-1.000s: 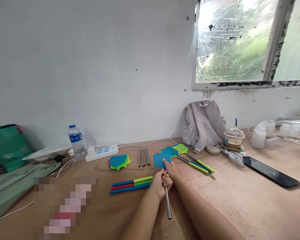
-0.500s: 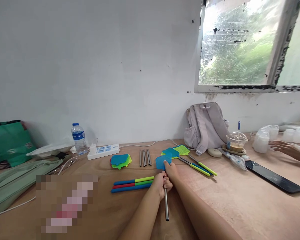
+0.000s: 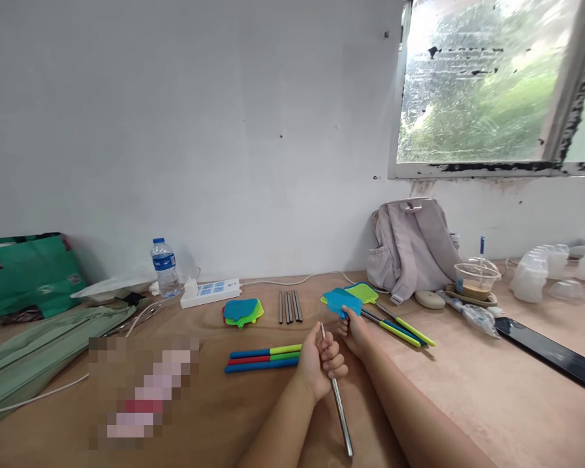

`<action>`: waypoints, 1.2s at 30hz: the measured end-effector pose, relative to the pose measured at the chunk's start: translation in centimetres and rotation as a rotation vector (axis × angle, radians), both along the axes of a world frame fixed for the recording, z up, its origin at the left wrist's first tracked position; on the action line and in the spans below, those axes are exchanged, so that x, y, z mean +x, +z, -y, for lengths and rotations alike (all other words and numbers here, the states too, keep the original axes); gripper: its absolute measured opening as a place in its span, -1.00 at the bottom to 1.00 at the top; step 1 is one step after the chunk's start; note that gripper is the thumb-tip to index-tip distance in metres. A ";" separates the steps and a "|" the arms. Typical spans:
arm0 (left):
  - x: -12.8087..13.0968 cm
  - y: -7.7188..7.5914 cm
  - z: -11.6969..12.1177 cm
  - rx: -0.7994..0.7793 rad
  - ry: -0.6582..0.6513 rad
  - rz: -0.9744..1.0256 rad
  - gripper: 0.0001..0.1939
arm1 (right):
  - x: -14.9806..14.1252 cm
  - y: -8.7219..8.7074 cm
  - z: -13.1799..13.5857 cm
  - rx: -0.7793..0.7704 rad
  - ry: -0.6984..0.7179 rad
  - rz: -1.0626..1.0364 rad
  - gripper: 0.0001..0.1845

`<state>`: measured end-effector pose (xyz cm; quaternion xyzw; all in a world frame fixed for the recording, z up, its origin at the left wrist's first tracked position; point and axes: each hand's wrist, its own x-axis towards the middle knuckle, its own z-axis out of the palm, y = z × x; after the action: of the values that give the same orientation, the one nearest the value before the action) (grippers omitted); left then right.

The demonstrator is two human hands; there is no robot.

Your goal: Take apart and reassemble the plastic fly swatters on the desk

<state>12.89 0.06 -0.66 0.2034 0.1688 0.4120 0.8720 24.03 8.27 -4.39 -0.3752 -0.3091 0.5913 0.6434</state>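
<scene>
My left hand [image 3: 319, 361] is closed around a thin metal rod [image 3: 340, 406] that slants down toward me, its bare tip sticking up above my fingers. My right hand [image 3: 355, 328] is a little further out and grips the base of a blue fly-swatter head [image 3: 340, 300], which is off the rod. Just right of it lie two assembled swatters [image 3: 394, 323] with green and blue heads. Left of my hands lie three coloured handle sleeves [image 3: 263, 358], several bare metal rods [image 3: 288, 307] and a small stack of loose swatter heads [image 3: 242, 312].
A wooden table [image 3: 468, 396] runs to a white wall. A water bottle [image 3: 165, 266] and power strip [image 3: 209, 292] stand at the back, a grey backpack [image 3: 412, 247], a drink cup [image 3: 475, 278] and plastic jars [image 3: 541, 273] to the right, a black slab [image 3: 550, 351], green bags [image 3: 29, 273] at left.
The blue swatter head has come off the rod: my right hand has moved it right and away, while my left hand keeps the rod. The other person's hand at right has left the view.
</scene>
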 end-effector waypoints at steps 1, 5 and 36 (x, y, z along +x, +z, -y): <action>-0.5 0.3 -0.1 0.027 0.031 0.039 -0.51 | 0.0 0.0 0.0 -0.004 0.007 -0.020 -0.57; -1.7 1.2 0.0 0.065 0.139 0.071 -0.48 | -0.2 0.0 -0.1 -0.026 0.036 -0.072 -0.59; -1.3 1.8 -0.9 0.114 0.756 -0.271 -0.73 | -3.9 3.8 5.7 0.394 0.451 0.256 -0.74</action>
<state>11.60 0.94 1.12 0.2276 0.3219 0.6818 0.6162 20.11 2.59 -0.59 -0.2372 -0.5713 0.5957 0.5123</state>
